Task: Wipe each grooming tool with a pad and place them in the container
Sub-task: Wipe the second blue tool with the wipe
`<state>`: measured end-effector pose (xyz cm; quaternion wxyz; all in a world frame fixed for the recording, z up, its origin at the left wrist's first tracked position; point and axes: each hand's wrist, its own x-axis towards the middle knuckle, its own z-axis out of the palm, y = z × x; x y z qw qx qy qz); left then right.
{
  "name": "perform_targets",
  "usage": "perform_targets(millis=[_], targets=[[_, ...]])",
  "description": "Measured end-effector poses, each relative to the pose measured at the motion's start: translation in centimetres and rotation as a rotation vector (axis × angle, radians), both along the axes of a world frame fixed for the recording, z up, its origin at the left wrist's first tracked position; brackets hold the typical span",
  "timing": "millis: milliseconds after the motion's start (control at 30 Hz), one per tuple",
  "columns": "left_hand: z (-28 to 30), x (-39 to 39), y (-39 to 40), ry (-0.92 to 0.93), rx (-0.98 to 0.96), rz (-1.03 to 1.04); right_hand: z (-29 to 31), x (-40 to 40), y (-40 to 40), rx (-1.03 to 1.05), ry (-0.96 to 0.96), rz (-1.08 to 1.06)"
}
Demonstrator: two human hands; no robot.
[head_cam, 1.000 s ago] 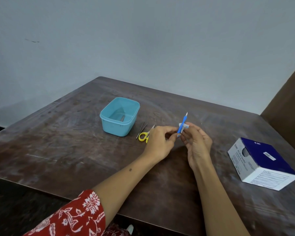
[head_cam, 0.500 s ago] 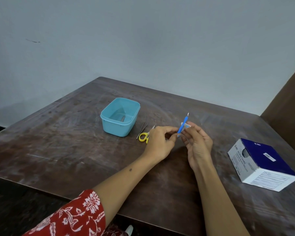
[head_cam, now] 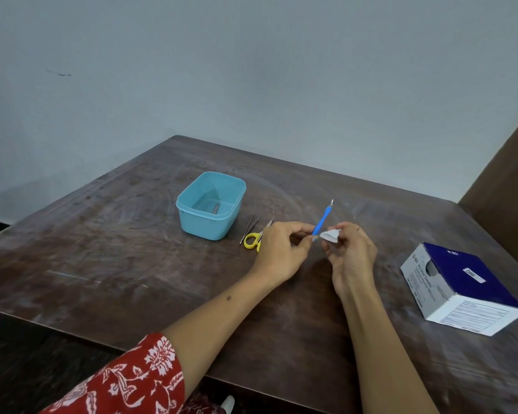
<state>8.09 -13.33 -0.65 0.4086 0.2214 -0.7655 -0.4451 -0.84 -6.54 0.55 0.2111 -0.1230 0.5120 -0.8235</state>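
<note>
My left hand (head_cam: 281, 249) pinches the lower end of a blue-handled cuticle pusher (head_cam: 322, 220), whose metal tip points up and away. My right hand (head_cam: 351, 258) holds a small white pad (head_cam: 330, 235) against the tool's lower end. The light blue container (head_cam: 211, 206) stands to the left, with one metal tool lying inside. Between the container and my left hand, yellow-handled scissors (head_cam: 252, 239) and metal tweezers (head_cam: 247, 229) lie on the table.
A blue and white box of alcohol swabs (head_cam: 460, 286) sits at the right on the dark wooden table (head_cam: 117, 249). A grey wall stands behind the table, and a brown panel rises at the far right.
The white pad has slid down the blue tool from the handle to its lower end and now shows clearly in my right fingers. Both hands stay in about the same place.
</note>
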Motion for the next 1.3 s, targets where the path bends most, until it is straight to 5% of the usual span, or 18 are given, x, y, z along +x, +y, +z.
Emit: perform_targets(millis=[500, 1300], targets=[[0.09, 0.07, 0.00, 0.016, 0.000, 0.038, -0.28, 0.15, -0.09, 0.072, 0.189, -0.053], [-0.41, -0.27, -0.13, 0.000, -0.009, -0.043, -0.38, 0.06, 0.14, 0.102, 0.238, -0.132]])
